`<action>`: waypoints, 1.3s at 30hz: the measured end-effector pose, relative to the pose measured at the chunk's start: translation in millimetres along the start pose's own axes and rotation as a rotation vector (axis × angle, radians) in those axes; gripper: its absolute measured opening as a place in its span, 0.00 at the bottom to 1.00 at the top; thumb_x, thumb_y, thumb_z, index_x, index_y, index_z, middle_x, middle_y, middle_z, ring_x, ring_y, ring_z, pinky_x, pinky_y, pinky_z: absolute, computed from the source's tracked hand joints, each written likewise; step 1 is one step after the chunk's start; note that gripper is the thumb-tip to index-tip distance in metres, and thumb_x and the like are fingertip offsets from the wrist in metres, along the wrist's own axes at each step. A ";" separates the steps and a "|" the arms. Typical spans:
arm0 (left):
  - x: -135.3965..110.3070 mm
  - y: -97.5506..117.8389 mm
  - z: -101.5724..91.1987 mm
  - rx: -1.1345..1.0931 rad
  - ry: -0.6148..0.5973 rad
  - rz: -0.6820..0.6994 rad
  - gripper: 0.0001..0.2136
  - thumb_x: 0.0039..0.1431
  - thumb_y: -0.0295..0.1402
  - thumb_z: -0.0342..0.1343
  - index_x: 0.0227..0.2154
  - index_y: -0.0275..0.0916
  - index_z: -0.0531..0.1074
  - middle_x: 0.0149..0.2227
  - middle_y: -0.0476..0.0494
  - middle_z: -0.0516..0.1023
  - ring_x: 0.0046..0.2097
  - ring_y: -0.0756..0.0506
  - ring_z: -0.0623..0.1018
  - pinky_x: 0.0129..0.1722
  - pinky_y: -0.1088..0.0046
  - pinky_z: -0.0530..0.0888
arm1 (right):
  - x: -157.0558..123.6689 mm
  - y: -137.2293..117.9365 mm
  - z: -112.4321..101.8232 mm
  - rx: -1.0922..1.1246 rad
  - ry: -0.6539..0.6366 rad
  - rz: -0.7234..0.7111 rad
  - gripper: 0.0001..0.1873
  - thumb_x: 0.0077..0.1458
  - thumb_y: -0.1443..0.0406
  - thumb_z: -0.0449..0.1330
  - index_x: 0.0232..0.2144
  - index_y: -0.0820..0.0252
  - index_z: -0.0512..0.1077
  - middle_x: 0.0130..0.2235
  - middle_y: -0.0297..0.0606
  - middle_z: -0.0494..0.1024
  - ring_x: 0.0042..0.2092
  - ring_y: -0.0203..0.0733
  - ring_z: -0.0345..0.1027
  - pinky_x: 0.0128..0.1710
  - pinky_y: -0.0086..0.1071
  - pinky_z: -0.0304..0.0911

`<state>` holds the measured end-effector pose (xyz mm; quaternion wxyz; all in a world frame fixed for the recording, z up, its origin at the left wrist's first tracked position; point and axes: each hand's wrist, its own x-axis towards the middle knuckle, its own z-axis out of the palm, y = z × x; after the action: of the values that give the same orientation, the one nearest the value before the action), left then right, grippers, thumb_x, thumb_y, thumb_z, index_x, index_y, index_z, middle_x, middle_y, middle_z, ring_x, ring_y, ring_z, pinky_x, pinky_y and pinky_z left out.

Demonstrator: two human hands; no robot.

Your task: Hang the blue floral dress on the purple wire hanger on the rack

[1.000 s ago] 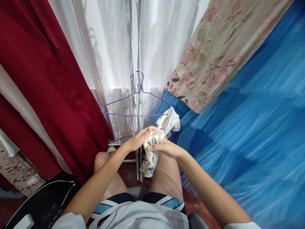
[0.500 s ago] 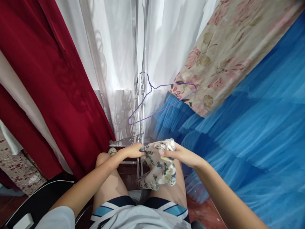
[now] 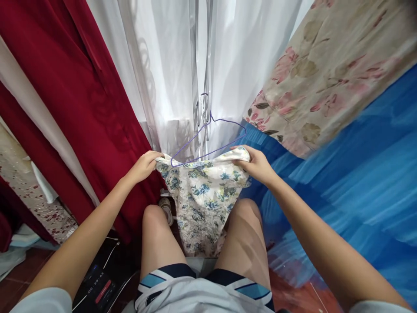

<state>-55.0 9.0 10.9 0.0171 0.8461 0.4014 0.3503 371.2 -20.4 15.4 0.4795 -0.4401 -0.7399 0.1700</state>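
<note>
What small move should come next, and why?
Probably the left hand should guide the floral garment over the left end of the purple hanger: with the right hand, it holds the top edge spread, and that end overlaps the edge in view.

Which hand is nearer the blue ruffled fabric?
Right. The right hand appears against the blue ruffled fabric's near edge; the left hand is across the floral garment, by the red cloth.
</note>
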 end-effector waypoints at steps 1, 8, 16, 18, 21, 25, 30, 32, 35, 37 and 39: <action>2.1 2.6 -1.6 -0.022 0.015 0.034 0.19 0.60 0.26 0.42 0.48 0.38 0.74 0.50 0.41 0.76 0.53 0.43 0.73 0.57 0.63 0.67 | 10.6 5.2 1.9 -0.041 0.011 -0.022 0.26 0.48 0.67 0.64 0.52 0.63 0.74 0.42 0.40 0.80 0.38 0.45 0.71 0.39 0.33 0.65; -16.4 7.6 -2.9 0.078 -0.126 0.217 0.22 0.60 0.21 0.40 0.44 0.43 0.77 0.54 0.45 0.77 0.61 0.42 0.68 0.64 0.53 0.61 | 38.9 43.5 28.3 -0.207 -0.143 -0.039 0.28 0.46 0.74 0.57 0.51 0.62 0.75 0.48 0.43 0.81 0.49 0.52 0.73 0.49 0.38 0.65; -32.3 2.2 -26.2 0.188 -0.047 0.085 0.21 0.64 0.26 0.40 0.54 0.40 0.71 0.64 0.43 0.66 0.66 0.41 0.62 0.65 0.54 0.60 | 14.3 38.0 37.2 -0.256 -0.044 -0.077 0.13 0.51 0.68 0.57 0.38 0.60 0.77 0.34 0.37 0.82 0.36 0.45 0.74 0.34 0.29 0.61; -33.3 9.2 -32.5 0.190 -0.071 0.107 0.20 0.64 0.26 0.40 0.51 0.41 0.73 0.63 0.45 0.67 0.67 0.41 0.61 0.66 0.54 0.58 | 11.6 32.0 36.7 -0.284 -0.030 -0.055 0.11 0.53 0.67 0.57 0.35 0.60 0.78 0.31 0.36 0.81 0.33 0.43 0.73 0.31 0.29 0.58; -35.8 21.1 -40.3 0.161 -0.064 0.079 0.21 0.63 0.26 0.40 0.52 0.43 0.73 0.63 0.47 0.66 0.68 0.41 0.59 0.66 0.54 0.56 | 9.8 24.3 36.0 -0.241 -0.042 -0.035 0.10 0.54 0.64 0.57 0.32 0.62 0.77 0.28 0.36 0.80 0.31 0.42 0.71 0.30 0.28 0.57; -25.6 34.3 -44.0 -0.051 0.079 -0.033 0.18 0.64 0.30 0.42 0.53 0.41 0.71 0.64 0.43 0.66 0.66 0.41 0.62 0.66 0.58 0.58 | 9.0 18.4 36.3 -0.177 -0.067 -0.010 0.16 0.55 0.57 0.58 0.28 0.64 0.75 0.28 0.38 0.78 0.32 0.43 0.70 0.30 0.29 0.58; 33.6 50.5 -29.8 -0.576 0.182 -0.172 0.08 0.61 0.33 0.49 0.41 0.40 0.68 0.45 0.41 0.80 0.47 0.42 0.79 0.49 0.62 0.73 | 4.2 9.1 43.9 -0.157 -0.091 0.033 0.15 0.53 0.56 0.59 0.27 0.64 0.75 0.28 0.38 0.79 0.32 0.45 0.71 0.30 0.30 0.60; 59.1 54.2 -21.4 -0.678 0.178 -0.263 0.10 0.56 0.31 0.52 0.42 0.40 0.67 0.32 0.46 0.79 0.33 0.45 0.79 0.36 0.69 0.75 | -1.1 5.5 42.6 -0.140 -0.101 0.024 0.13 0.54 0.60 0.57 0.29 0.64 0.77 0.29 0.38 0.79 0.33 0.45 0.71 0.31 0.30 0.62; 79.2 53.6 -12.8 -0.638 0.109 -0.394 0.10 0.48 0.28 0.56 0.35 0.37 0.73 0.24 0.50 0.75 0.24 0.49 0.73 0.26 0.76 0.68 | -8.9 7.2 25.0 -0.171 0.032 -0.047 0.20 0.50 0.66 0.56 0.46 0.62 0.76 0.38 0.40 0.81 0.38 0.46 0.73 0.39 0.34 0.66; 79.2 50.6 -10.1 -0.680 0.021 -0.456 0.07 0.46 0.29 0.58 0.30 0.35 0.76 0.25 0.47 0.76 0.26 0.49 0.73 0.25 0.77 0.66 | -9.4 14.5 3.9 -0.187 0.194 -0.040 0.33 0.48 0.68 0.57 0.59 0.61 0.67 0.40 0.42 0.80 0.38 0.46 0.73 0.40 0.36 0.67; 73.2 48.3 -8.8 -0.823 -0.078 -0.501 0.09 0.46 0.31 0.59 0.31 0.34 0.78 0.29 0.46 0.79 0.28 0.48 0.75 0.26 0.77 0.68 | -2.7 24.7 -18.6 -0.126 0.248 0.043 0.41 0.49 0.66 0.59 0.66 0.63 0.55 0.34 0.39 0.79 0.31 0.44 0.70 0.33 0.35 0.67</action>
<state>3.6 24.7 74.9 0.4494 0.6588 0.4198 0.4333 399.7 -12.0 6.2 0.5350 -0.5028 -0.6745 0.0775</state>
